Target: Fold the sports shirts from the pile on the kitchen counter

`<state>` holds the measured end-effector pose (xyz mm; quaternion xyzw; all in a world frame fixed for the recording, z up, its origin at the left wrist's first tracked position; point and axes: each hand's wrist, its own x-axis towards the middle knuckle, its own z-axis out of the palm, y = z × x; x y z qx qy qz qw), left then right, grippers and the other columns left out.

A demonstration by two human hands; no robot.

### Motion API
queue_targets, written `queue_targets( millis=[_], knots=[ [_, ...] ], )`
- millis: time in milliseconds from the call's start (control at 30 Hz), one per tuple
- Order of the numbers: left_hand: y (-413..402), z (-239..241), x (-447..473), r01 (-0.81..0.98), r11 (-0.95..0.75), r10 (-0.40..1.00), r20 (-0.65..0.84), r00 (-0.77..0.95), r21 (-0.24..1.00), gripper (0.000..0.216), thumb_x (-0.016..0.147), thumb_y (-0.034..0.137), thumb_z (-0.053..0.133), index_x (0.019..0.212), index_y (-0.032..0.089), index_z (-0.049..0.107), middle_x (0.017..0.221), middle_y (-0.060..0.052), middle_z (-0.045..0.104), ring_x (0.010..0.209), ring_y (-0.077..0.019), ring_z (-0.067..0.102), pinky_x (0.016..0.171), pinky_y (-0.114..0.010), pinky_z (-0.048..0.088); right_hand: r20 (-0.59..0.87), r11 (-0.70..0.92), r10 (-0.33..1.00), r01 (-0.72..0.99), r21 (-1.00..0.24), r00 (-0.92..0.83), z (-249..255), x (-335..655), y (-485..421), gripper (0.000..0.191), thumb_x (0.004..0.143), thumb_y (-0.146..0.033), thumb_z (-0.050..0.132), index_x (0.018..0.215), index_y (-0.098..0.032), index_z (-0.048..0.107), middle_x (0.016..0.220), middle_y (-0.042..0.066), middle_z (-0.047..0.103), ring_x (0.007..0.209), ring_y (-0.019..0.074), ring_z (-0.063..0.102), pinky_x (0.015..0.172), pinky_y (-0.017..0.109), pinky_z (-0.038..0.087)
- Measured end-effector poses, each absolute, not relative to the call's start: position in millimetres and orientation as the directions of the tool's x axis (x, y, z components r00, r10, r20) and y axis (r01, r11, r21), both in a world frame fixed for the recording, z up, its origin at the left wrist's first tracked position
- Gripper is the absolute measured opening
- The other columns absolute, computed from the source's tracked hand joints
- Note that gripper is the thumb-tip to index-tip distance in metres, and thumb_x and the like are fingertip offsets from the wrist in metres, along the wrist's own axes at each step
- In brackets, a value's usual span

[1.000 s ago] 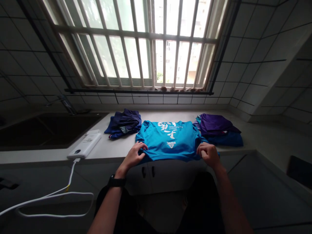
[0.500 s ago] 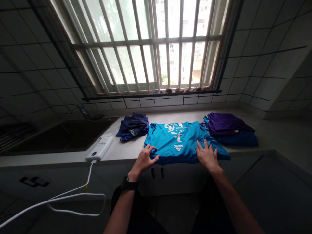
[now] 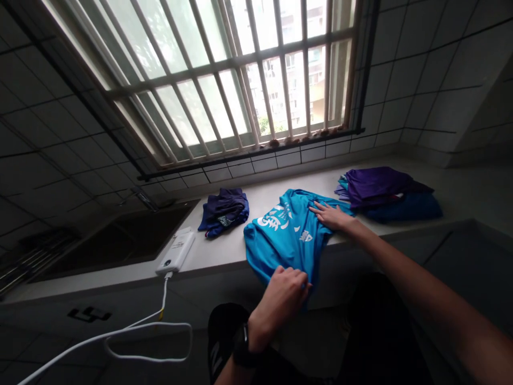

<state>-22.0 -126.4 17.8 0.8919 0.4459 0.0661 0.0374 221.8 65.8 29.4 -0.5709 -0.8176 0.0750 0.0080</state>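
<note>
The turquoise T-shirt (image 3: pixel 286 235) lies on the pale bench (image 3: pixel 224 251), its near end spilling over the front edge. The left hand (image 3: pixel 282 297) is curled shut on that overhanging hem, bunching the cloth below the edge. The right hand (image 3: pixel 331 215) lies flat with fingers spread, pressing the shirt's far side at about two o'clock from the white print.

The fabric looks thin, light and limp (a smooth sports knit, by its sheen), so it probably slides easily on the bench and sags wherever it is unsupported. Hems, shoulder seams and corners seem the best places to take hold; a pinch mid-panel would likely only raise wrinkles.

At ten o'clock from the shirt sits a crumpled navy garment (image 3: pixel 224 210); at two o'clock, a purple and blue pile (image 3: pixel 385 193). A white power bank (image 3: pixel 176 258) with its cable (image 3: pixel 120 334) lies at nine o'clock, beside the dark sink (image 3: pixel 116 240).
</note>
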Motion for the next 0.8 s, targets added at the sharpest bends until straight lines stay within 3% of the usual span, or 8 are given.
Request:
queue_targets(
  millis=[100, 233, 333, 433, 533, 800],
  knots=[
    [-119.7, 21.3, -21.3, 0.737, -0.656, 0.753, 0.192, 0.629, 0.161, 0.023, 0.105, 0.037, 0.057, 0.119, 0.025, 0.069, 0.112, -0.005, 0.075, 0.105, -0.0216, 0.07, 0.096, -0.038, 0.052, 0.006, 0.428, 0.903, 0.901, -0.068, -0.429, 46.8, 224.0, 86.9, 0.063, 0.098, -0.016, 0.045, 0.159, -0.026, 0.049, 0.17, 0.01, 0.038, 0.155, 0.0358, 0.037, 0.121, 0.062, 0.036],
    [-81.6, 16.9, -71.1, 0.935, -0.348, 0.894, 0.321, 0.313, 0.058, 0.039, 0.104, 0.036, 0.055, 0.141, 0.026, 0.065, 0.147, -0.014, 0.062, 0.137, -0.0314, 0.058, 0.11, -0.047, 0.05, 0.196, 0.286, 0.945, 0.953, -0.096, -0.263, 56.3, 208.3, 60.0, 0.057, 0.1, -0.017, 0.041, 0.154, -0.024, 0.057, 0.163, 0.014, 0.05, 0.145, 0.0336, 0.051, 0.118, 0.052, 0.043],
    [-63.4, 3.2, -106.3, 0.965, -0.264, 0.939, 0.225, 0.26, -0.012, 0.045, 0.105, 0.039, 0.053, 0.148, 0.029, 0.061, 0.159, -0.014, 0.054, 0.147, -0.0351, 0.05, 0.115, -0.053, 0.047, 0.014, 0.165, 0.986, 0.969, -0.183, -0.166, 44.8, 195.8, 20.1, 0.055, 0.107, -0.037, 0.035, 0.16, -0.029, 0.049, 0.167, 0.015, 0.043, 0.146, 0.0407, 0.049, 0.113, 0.06, 0.045],
    [-60.7, -5.5, -115.8, 0.964, -0.261, 0.946, 0.189, 0.265, -0.046, 0.05, 0.107, 0.041, 0.047, 0.156, 0.03, 0.053, 0.164, -0.011, 0.048, 0.153, -0.034, 0.042, 0.123, -0.057, 0.038, -0.157, 0.092, 0.98, 0.979, -0.181, -0.121, 32.1, 191.5, 2.9, 0.059, 0.109, -0.046, 0.032, 0.166, -0.034, 0.036, 0.175, 0.011, 0.026, 0.157, 0.0458, 0.029, 0.118, 0.071, 0.032],
    [-57.5, -2.6, -110.1, 0.969, -0.242, 0.956, 0.156, 0.247, -0.053, 0.052, 0.108, 0.041, 0.04, 0.157, 0.027, 0.051, 0.167, -0.01, 0.045, 0.157, -0.035, 0.037, 0.125, -0.06, 0.033, -0.189, 0.077, 0.975, 0.976, -0.202, -0.116, 32.2, 190.0, 17.6, 0.059, 0.109, -0.044, 0.027, 0.168, -0.036, 0.028, 0.179, 0.006, 0.015, 0.16, 0.0451, 0.017, 0.121, 0.075, 0.021],
    [-22.7, 8.8, -97.7, 0.983, -0.163, 0.976, 0.134, 0.173, -0.08, 0.054, 0.107, 0.03, 0.033, 0.154, 0.015, 0.055, 0.16, -0.016, 0.053, 0.154, -0.0338, 0.04, 0.129, -0.059, 0.026, -0.29, 0.047, 0.949, 0.967, -0.252, -0.121, 53.5, 173.5, 77.3, 0.061, 0.109, -0.043, 0.026, 0.17, -0.036, 0.021, 0.18, 0.004, 0.006, 0.161, 0.0466, 0.008, 0.121, 0.078, 0.011]
  ],
)
